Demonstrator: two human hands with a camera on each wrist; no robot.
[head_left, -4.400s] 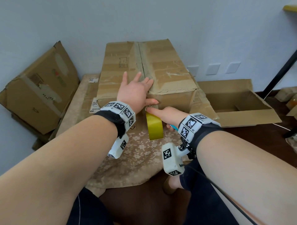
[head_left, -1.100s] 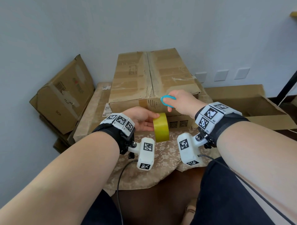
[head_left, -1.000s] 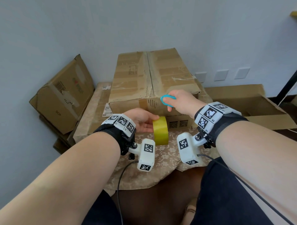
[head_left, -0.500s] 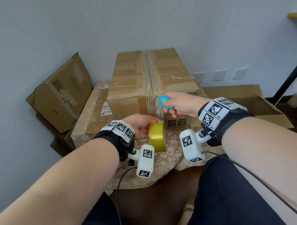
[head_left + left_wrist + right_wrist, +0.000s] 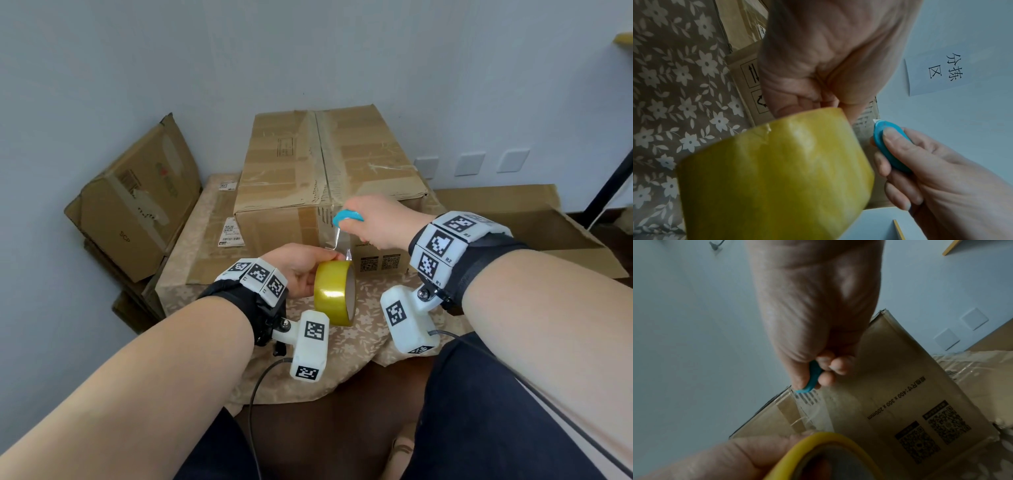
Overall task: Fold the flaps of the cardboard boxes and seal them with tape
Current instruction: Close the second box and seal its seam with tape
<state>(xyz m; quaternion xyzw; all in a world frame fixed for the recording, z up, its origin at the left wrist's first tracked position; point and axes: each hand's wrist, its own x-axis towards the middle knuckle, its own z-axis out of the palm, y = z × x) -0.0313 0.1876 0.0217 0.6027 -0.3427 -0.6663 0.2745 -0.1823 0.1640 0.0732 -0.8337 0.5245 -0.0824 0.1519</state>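
Observation:
A closed cardboard box (image 5: 329, 171) stands on a low table, its top flaps folded shut with clear tape along the centre seam. My left hand (image 5: 301, 270) grips a yellow tape roll (image 5: 334, 296) in front of the box's near face. A strip of clear tape (image 5: 340, 243) runs from the roll up to the box's front. My right hand (image 5: 373, 222) pinches a small blue cutter (image 5: 347, 216) at the top of that strip. In the left wrist view the tape roll (image 5: 777, 175) fills the frame, with the blue cutter (image 5: 892, 146) beside it.
A floral tablecloth (image 5: 359, 339) covers the table. Flattened cardboard (image 5: 209, 250) lies under the box. Another taped box (image 5: 137, 198) leans against the wall at left. An open box (image 5: 534, 233) sits at right. A dark pole (image 5: 613, 185) slants at far right.
My left hand has taken the roll and pulled it down and back from the box, drawing out a taped strip. My right hand with the blue cutter stays at the box's front top edge.

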